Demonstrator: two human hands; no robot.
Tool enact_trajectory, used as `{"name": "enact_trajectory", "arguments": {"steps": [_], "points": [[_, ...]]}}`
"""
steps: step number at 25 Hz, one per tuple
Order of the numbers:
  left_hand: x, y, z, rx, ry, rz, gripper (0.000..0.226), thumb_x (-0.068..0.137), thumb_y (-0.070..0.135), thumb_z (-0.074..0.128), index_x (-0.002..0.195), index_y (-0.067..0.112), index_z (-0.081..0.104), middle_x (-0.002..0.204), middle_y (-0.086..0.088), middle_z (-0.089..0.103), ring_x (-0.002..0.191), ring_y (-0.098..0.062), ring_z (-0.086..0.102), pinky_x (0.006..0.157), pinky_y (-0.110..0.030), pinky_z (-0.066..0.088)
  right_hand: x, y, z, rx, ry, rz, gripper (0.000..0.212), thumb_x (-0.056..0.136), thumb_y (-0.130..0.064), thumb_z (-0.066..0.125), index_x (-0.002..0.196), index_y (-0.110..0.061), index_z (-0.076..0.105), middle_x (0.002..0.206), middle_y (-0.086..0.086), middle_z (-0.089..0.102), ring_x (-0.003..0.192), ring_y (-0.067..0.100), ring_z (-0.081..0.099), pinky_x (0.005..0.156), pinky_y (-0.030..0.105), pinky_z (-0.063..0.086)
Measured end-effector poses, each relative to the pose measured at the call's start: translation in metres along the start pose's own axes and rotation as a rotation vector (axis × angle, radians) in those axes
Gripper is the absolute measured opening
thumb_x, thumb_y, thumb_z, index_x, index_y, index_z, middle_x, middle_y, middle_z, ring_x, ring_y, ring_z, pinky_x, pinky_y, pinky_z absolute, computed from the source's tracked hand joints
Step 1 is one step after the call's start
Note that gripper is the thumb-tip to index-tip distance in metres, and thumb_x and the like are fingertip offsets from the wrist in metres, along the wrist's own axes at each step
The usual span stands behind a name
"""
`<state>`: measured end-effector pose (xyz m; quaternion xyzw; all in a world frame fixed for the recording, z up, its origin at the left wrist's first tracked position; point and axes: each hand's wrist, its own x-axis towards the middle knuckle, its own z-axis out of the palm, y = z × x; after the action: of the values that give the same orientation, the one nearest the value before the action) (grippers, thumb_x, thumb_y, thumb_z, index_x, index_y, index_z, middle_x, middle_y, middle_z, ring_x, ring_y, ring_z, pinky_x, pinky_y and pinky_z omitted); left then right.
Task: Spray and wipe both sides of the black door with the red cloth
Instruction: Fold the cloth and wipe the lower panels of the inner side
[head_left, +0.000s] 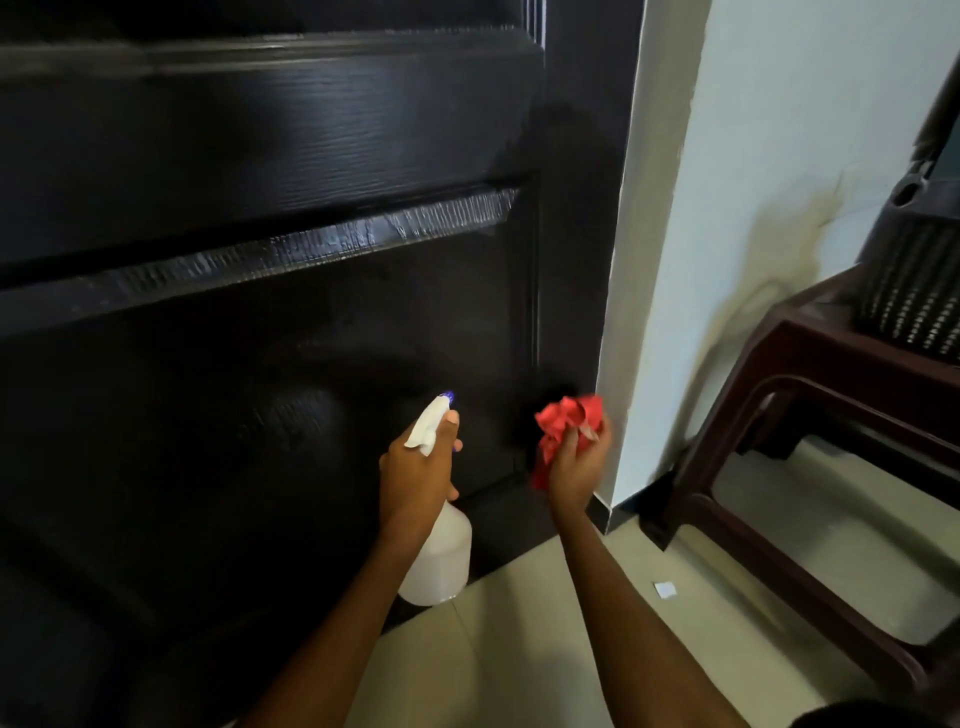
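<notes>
The black panelled door (291, 332) fills the left and middle of the head view, with wet streaks along its middle moulding. My left hand (415, 473) grips the neck of a white spray bottle (441, 556), its blue-tipped nozzle aimed at the lower panel. My right hand (576, 462) holds the bunched red cloth (563, 423) close to the door's lower right edge, beside the white wall corner. Whether the cloth touches the door I cannot tell.
A white wall (727, 260) with a brownish stain stands right of the door. A dark brown plastic chair (810, 415) sits at the far right on the beige tiled floor (545, 649). A small white scrap (665, 588) lies on the tiles.
</notes>
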<state>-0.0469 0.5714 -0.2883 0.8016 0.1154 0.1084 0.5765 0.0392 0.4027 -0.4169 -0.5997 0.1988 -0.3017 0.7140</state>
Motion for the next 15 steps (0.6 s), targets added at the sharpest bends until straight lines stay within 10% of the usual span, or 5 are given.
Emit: {"name": "enact_trajectory", "arguments": {"steps": [4,8,11,15], "points": [[-0.004,-0.012,0.010,-0.028,0.007,0.014,0.035,0.098,0.046,0.058,0.113,0.017,0.070,0.093,0.004,0.075,0.040,-0.012,0.055,0.047,-0.018,0.049,0.031,-0.035,0.042,-0.210,-0.150,-0.301,0.059,0.107,-0.049,0.043,0.159,-0.050,0.015,0.165,-0.004,0.034,0.152,0.020,0.032,0.121,0.052,0.033],[-0.005,-0.026,0.015,-0.005,0.025,-0.028,0.033,0.099,0.045,0.057,0.111,0.017,0.071,0.090,0.002,0.073,0.042,-0.014,0.055,0.044,-0.015,0.046,0.030,0.007,0.058,-0.398,-0.146,-0.276,0.069,0.108,-0.050,0.037,0.164,-0.032,-0.002,0.173,-0.003,-0.007,0.157,0.028,-0.010,0.122,0.049,0.002],[-0.006,-0.040,0.017,0.060,0.034,-0.071,0.034,0.099,0.046,0.055,0.113,0.018,0.069,0.096,-0.001,0.073,0.049,-0.014,0.057,0.042,-0.010,0.043,0.013,0.072,0.043,-0.467,-0.141,-0.043,0.066,0.111,-0.038,0.034,0.163,-0.021,-0.003,0.172,0.007,-0.004,0.158,0.033,-0.002,0.124,0.045,0.000],[-0.011,-0.059,0.025,0.032,0.024,-0.086,0.035,0.099,0.043,0.056,0.116,0.015,0.069,0.101,-0.004,0.072,0.052,-0.017,0.058,0.053,-0.022,0.052,-0.017,0.139,0.017,-0.470,-0.288,0.261,0.066,0.111,-0.035,0.037,0.163,-0.023,-0.001,0.154,0.017,0.042,0.137,0.040,0.047,0.112,0.052,0.043]]}}
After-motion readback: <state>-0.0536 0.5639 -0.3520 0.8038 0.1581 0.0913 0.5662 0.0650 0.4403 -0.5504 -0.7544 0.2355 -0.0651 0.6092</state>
